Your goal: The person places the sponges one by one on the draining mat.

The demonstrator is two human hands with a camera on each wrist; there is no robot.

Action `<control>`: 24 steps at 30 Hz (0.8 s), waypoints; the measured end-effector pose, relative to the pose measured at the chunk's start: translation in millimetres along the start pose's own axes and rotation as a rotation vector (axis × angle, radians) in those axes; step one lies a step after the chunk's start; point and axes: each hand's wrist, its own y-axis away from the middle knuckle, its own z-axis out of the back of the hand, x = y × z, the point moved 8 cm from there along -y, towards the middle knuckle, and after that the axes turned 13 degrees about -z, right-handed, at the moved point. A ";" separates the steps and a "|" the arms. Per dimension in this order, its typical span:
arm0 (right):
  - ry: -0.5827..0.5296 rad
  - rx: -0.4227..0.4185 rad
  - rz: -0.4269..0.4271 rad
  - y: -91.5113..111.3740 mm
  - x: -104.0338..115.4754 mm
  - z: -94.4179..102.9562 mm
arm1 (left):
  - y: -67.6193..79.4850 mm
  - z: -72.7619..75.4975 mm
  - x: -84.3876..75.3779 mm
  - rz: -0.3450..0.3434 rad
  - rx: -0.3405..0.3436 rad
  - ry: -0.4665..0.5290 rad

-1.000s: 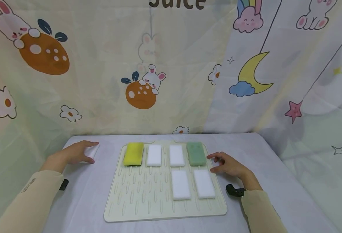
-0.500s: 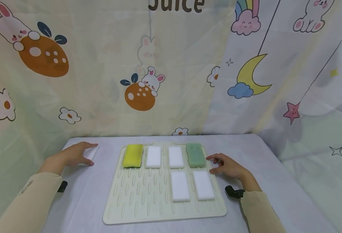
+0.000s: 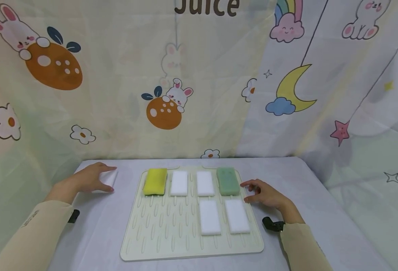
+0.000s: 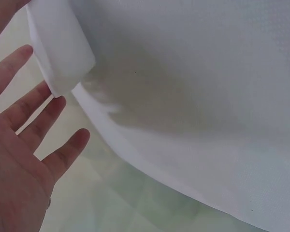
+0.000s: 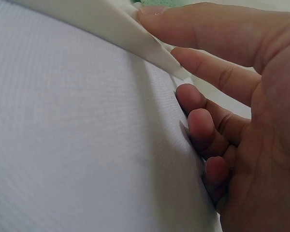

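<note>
At the table's left side my left hand (image 3: 89,177) holds a white sponge (image 3: 108,177) between thumb and fingers. In the left wrist view this sponge (image 4: 63,48) stands partly off to the upper left, fingertips against its edge. My right hand (image 3: 264,192) rests at the right edge of a cream ridged mat (image 3: 161,233), beside the green sponge (image 3: 228,181). Its thumb and index finger touch the mat's rim (image 5: 150,46), and the other fingers curl loosely. On the mat lie a yellow sponge (image 3: 155,181) and several white sponges (image 3: 210,217).
A white cloth (image 3: 93,233) covers the table. Behind and around it hangs a printed curtain (image 3: 117,94) with rabbits, oranges and a moon. Both wrists carry black cameras (image 3: 272,224).
My left hand shifts slightly to the right with the white sponge. The right hand stays at the mat's edge, and the sponges on the mat have not moved. The head view dips slightly.
</note>
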 end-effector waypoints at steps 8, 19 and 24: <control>0.007 0.002 0.010 0.7 0.9 -0.6 | 2.3 4.1 -12.9 -0.014 -0.013 -0.020; 0.002 0.005 -0.002 -0.1 -0.4 -2.3 | 6.0 6.7 -29.1 0.002 -0.032 -0.022; 0.002 0.001 0.005 0.0 -0.1 -1.2 | 5.5 4.2 -34.1 0.012 -0.027 -0.032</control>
